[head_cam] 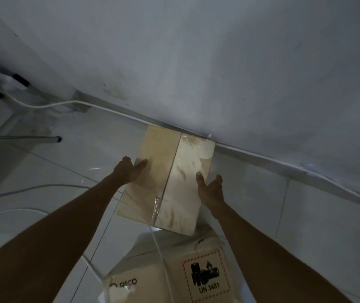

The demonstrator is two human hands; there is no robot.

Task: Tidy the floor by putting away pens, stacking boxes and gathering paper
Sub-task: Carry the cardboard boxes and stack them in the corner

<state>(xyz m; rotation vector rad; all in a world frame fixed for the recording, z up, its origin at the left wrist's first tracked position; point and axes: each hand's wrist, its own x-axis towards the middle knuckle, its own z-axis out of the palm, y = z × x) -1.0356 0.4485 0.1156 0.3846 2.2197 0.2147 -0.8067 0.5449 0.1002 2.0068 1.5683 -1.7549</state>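
The floor [306,215] is pale, glossy tile with thin grout lines, meeting a grey wall at the far side. A taped cardboard box [170,178] lies with its far end against the wall base; whether it rests fully on the tiles cannot be told. Nearer stands a second box [135,272] bearing a hazard label [206,277] marked UN 3481. A white cable [262,159] runs along the wall base, and thinner cables [32,189] loop over the left tiles. A metal leg [32,139] with a black tip stands far left.
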